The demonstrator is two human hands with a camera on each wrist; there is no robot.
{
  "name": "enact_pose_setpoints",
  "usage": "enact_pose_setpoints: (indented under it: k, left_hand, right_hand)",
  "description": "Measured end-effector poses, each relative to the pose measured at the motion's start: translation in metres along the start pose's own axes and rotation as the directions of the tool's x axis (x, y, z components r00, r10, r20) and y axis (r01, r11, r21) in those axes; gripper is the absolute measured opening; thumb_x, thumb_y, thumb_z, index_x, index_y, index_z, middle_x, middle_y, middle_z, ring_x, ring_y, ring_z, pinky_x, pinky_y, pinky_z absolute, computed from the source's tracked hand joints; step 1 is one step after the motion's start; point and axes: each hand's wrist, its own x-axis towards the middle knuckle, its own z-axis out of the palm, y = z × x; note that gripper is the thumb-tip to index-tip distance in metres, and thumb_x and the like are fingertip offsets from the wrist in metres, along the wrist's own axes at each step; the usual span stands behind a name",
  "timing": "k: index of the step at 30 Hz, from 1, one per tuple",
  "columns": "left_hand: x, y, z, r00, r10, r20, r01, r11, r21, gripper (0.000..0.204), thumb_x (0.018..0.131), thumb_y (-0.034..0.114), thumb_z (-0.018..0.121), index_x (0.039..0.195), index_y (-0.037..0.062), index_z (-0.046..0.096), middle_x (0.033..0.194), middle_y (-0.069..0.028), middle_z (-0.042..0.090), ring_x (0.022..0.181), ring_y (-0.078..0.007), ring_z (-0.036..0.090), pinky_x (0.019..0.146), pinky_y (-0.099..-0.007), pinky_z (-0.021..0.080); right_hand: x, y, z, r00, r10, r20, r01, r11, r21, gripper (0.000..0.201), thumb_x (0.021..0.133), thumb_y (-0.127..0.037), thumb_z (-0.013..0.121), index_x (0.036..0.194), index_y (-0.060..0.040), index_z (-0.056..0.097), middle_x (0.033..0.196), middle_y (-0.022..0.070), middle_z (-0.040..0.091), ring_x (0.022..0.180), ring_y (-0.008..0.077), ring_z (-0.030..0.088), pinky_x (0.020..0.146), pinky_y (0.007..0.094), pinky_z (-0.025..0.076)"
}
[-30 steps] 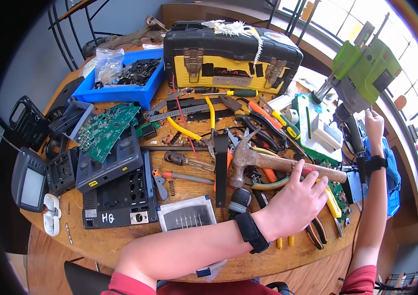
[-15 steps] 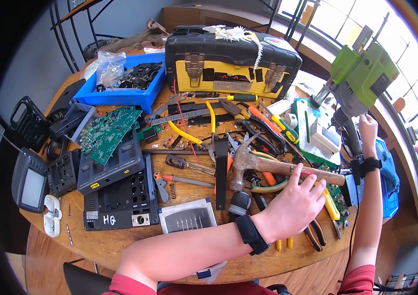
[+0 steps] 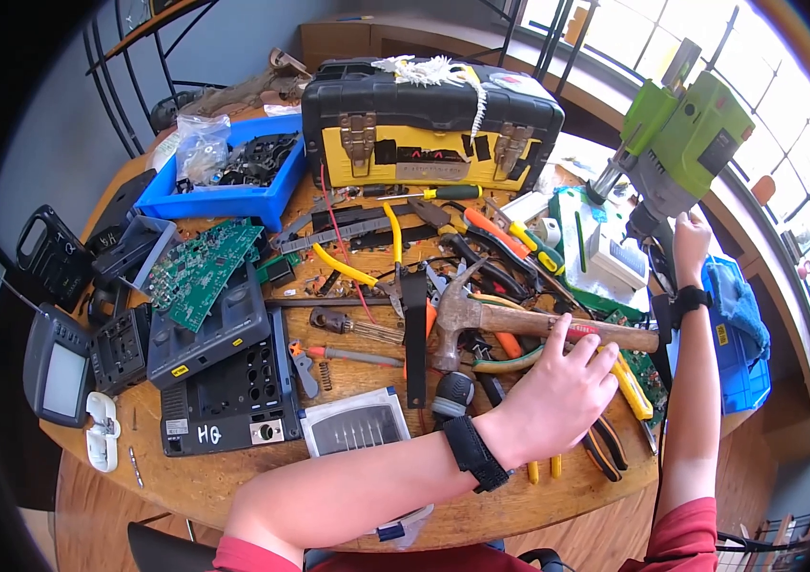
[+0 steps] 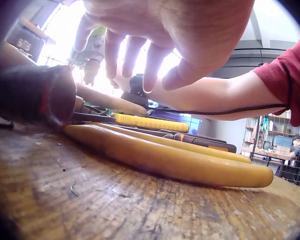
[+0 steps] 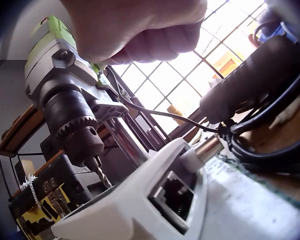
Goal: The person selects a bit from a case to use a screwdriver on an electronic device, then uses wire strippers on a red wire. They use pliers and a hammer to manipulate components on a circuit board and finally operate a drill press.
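My left hand (image 3: 557, 396) is over the wooden handle of a hammer (image 3: 524, 322), its fingers spread and loosely bent near the handle. In the left wrist view the fingers of the left hand (image 4: 160, 35) hang above yellow tool handles (image 4: 180, 157). Up at the right, my right hand (image 3: 691, 250) is raised beside the chuck of a green drill (image 3: 696, 138). The right wrist view shows the right hand (image 5: 140, 30) with curled fingers near the drill chuck (image 5: 72, 120); nothing shows in it, though its inner side is hidden. A white device (image 5: 135, 205) is below the drill bit.
Pliers (image 3: 386, 276), screwdrivers and cutters crowd the middle of the table. A black and yellow toolbox (image 3: 424, 133) and blue tray (image 3: 214, 202) are at the back. Circuit boards (image 3: 205, 267) and black cases lie left. A blue bin (image 3: 743, 377) stands right, and a cable runs past the right arm.
The head view has shifted, moving the scene slightly left. The right hand is a little closer to the drill chuck. The left hand remains over the hammer handle.
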Motion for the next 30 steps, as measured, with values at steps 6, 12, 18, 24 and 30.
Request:
enact_pose_setpoints:
  k: [6,12,18,24,30]
  left_hand:
    - [-0.001,0.001,0.001,1.0,0.003,-0.017,-0.004,1.0,-0.007,0.036,0.085,0.027,0.07,0.113,0.0056,0.07,0.138,-0.0164,0.061,0.131,-0.0324,0.054,0.116,-0.0654,0.033]
    - [0.0,0.001,0.003,0.999,-0.003,-0.046,0.003,1.0,0.003,0.034,0.085,0.027,0.07,0.111,0.0056,0.071,0.137,-0.0167,0.062,0.13,-0.0321,0.055,0.115,-0.065,0.034]
    - [0.0,-0.001,-0.001,1.0,0.003,-0.021,-0.003,1.0,0.0,0.034,0.085,0.028,0.07,0.11,0.0056,0.071,0.137,-0.017,0.062,0.131,-0.0324,0.054,0.115,-0.0654,0.034]
    - [-0.002,0.001,0.004,0.999,0.003,-0.053,-0.003,1.0,-0.009,0.033,0.084,0.027,0.072,0.109,0.0053,0.071,0.136,-0.0173,0.062,0.131,-0.0327,0.054,0.115,-0.0661,0.034]
    - [0.0,0.0,0.004,0.998,-0.009,-0.069,0.007,0.999,-0.038,0.033,0.083,0.027,0.072,0.108,0.0045,0.071,0.135,-0.0177,0.062,0.13,-0.0328,0.055,0.115,-0.066,0.035]
  right_hand:
    - [0.03,0.025,-0.016,0.948,0.132,0.29,-0.174,0.977,0.124,0.034,0.097,-0.029,0.063,0.084,0.0017,0.067,0.061,-0.0035,0.052,0.056,0.0078,0.045,0.053,0.0301,0.033]
    - [0.031,0.022,-0.024,0.986,0.05,0.162,-0.072,0.989,0.128,0.038,0.098,-0.03,0.065,0.076,0.0019,0.064,0.058,-0.0038,0.049,0.053,0.0076,0.042,0.051,0.0312,0.03]
    - [0.005,0.0,-0.005,0.998,0.048,0.032,-0.045,0.997,-0.065,0.041,0.095,-0.032,0.061,0.089,0.0069,0.071,0.064,0.0162,0.064,0.062,0.0222,0.06,0.063,0.0401,0.045]
    - [0.005,0.001,-0.013,0.998,-0.035,0.053,0.04,0.996,-0.083,0.038,0.093,-0.028,0.061,0.091,0.0085,0.07,0.063,0.0164,0.063,0.059,0.0209,0.057,0.06,0.0398,0.043]
    - [0.018,0.01,-0.022,0.993,0.009,0.115,-0.018,0.997,0.074,0.031,0.097,-0.023,0.063,0.091,0.006,0.072,0.062,-0.0023,0.053,0.058,0.0065,0.043,0.054,0.0312,0.033]
